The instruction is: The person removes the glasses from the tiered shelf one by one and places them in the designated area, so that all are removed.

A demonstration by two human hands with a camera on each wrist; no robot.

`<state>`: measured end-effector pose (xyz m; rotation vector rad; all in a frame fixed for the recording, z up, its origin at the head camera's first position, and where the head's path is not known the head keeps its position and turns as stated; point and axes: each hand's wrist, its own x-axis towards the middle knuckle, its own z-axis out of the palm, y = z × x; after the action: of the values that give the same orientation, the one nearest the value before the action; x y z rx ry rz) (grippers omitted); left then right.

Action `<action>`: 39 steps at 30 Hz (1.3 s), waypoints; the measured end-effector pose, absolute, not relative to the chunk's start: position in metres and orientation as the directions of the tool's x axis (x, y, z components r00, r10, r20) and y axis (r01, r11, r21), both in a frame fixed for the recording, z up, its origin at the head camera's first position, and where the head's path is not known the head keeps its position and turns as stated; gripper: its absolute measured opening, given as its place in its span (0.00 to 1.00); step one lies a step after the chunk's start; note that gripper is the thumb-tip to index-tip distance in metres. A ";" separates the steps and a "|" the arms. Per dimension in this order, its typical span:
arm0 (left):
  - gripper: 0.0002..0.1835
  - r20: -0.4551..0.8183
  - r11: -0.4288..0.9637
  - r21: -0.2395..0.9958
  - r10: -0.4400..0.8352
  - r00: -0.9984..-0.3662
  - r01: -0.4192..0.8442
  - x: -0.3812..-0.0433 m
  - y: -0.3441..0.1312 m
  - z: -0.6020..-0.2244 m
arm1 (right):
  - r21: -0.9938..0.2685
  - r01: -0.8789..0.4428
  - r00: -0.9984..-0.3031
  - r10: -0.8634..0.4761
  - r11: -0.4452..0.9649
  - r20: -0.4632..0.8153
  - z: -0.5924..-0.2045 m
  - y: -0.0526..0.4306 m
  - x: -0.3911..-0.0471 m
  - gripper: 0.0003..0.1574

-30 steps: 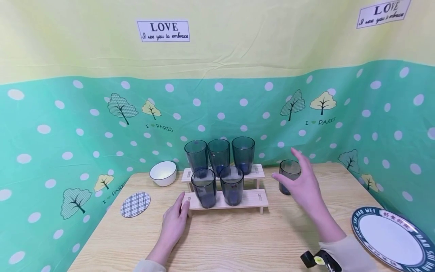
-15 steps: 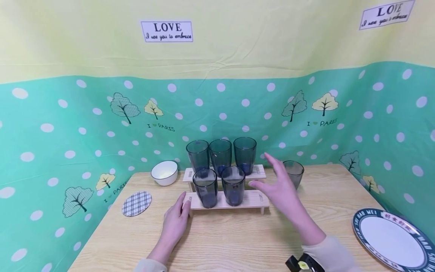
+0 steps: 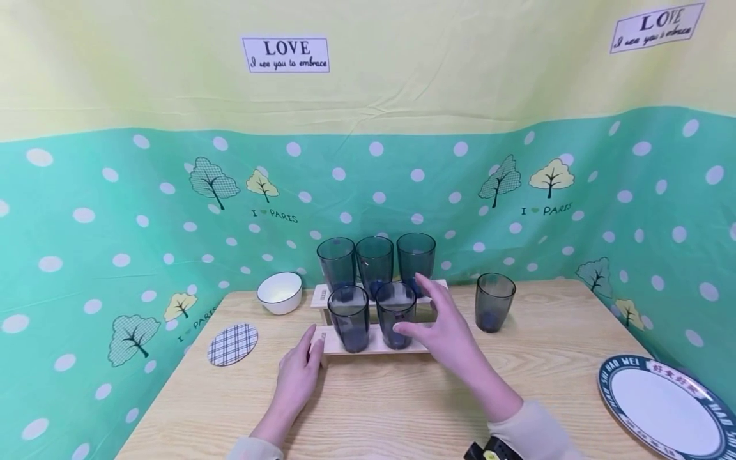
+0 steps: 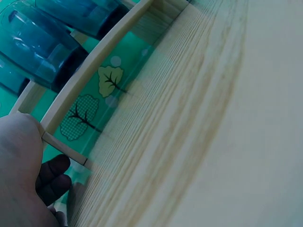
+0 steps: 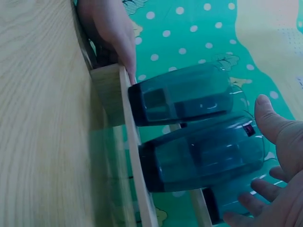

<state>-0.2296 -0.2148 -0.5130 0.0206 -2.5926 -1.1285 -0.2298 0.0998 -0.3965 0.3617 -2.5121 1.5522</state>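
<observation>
Here's the right grip [image 3: 445, 335], spread wide, thumb and fingers bracketing the mouth of the front-right tinted tumbler [image 3: 393, 313]; nothing is held, and whether any skin meets the glass I can't tell. The left grip [image 3: 298, 370] is at the left end of the lower wooden riser [image 3: 375, 342], touching it; pinching or merely resting, the angles don't settle it.

Progress, by my reading: five tumblers are up on the boards, this one and the front-left tumbler [image 3: 349, 319] on the lower riser, three back-row tumblers [image 3: 375, 262] on the upper riser [image 3: 319, 295] beyond the right grip. A lone tumbler [image 3: 494, 303] stands on the table [image 3: 374, 409], to the right of that grip. The grasp looks unmade, and the bracketed tumbler sits upright on its board.

Now the room! Leftward of the right grip it's tight, the front-left tumbler just beside its target; beyond, the back row crowds close, then the backdrop cloth [image 3: 310, 223]. Bare wood runs toward the person, and there's a gap rightward before the lone tumbler. A rimmed plate [image 3: 669, 406] lies well out to the right; past the left grip, a checked coaster [image 3: 232, 345] and white bowl [image 3: 280, 291], both well apart from the right grip.
</observation>
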 end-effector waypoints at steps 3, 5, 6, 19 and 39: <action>0.30 0.274 0.686 0.720 -0.139 -0.952 0.106 -0.229 -0.215 -0.513 | -0.855 -0.289 -0.957 -0.123 0.432 0.261 -0.400 0.096 -0.230 0.68; 0.30 0.272 0.685 0.721 -0.141 -0.952 0.105 -0.229 -0.215 -0.513 | -0.860 -0.282 -0.960 -0.125 0.426 0.253 -0.401 0.094 -0.231 0.69; 0.30 0.273 0.684 0.722 -0.142 -0.952 0.104 -0.229 -0.215 -0.513 | -0.862 -0.276 -0.961 -0.123 0.426 0.247 -0.402 0.094 -0.231 0.69; 0.30 0.283 0.693 0.713 -0.140 -0.949 0.110 -0.228 -0.216 -0.513 | -0.860 -0.252 -0.968 -0.106 0.444 0.228 -0.413 0.087 -0.235 0.69; 0.30 0.285 0.699 0.706 -0.134 -0.949 0.114 -0.228 -0.214 -0.512 | -0.900 -0.246 -0.969 -0.093 0.358 0.228 -0.425 0.083 -0.239 0.69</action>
<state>-0.2285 -0.2139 -0.5124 0.0160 -2.5944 -1.1079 -0.2392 0.0827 -0.4253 0.3113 -2.4729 1.6769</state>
